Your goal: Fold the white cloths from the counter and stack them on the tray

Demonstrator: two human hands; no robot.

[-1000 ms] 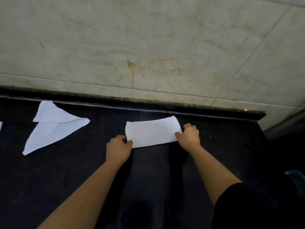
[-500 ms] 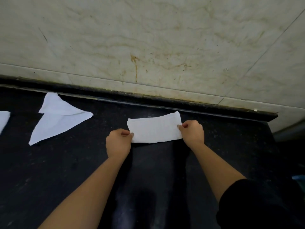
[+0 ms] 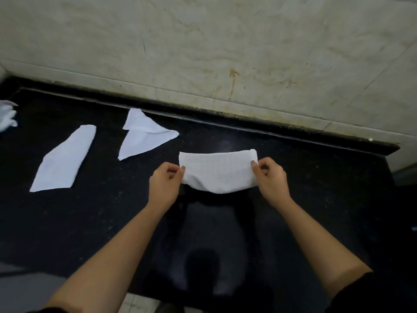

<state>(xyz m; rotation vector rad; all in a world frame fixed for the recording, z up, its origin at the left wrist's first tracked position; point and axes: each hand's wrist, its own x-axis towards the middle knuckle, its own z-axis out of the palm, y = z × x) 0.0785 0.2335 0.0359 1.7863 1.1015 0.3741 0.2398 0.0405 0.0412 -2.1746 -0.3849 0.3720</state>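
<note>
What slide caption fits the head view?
Left hand and right hand pinch the ends of a folded white cloth over the black counter; other cloths lie to its left.

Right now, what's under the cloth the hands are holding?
Below the folded cloth, pinched by the left hand and right hand, only counter and shadow show; the patch beneath is covered.

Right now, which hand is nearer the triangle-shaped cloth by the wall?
Left. The left hand pinches the left end of the held cloth, just right of the triangle-shaped cloth; the right hand pinches the other end, farther away.
</note>
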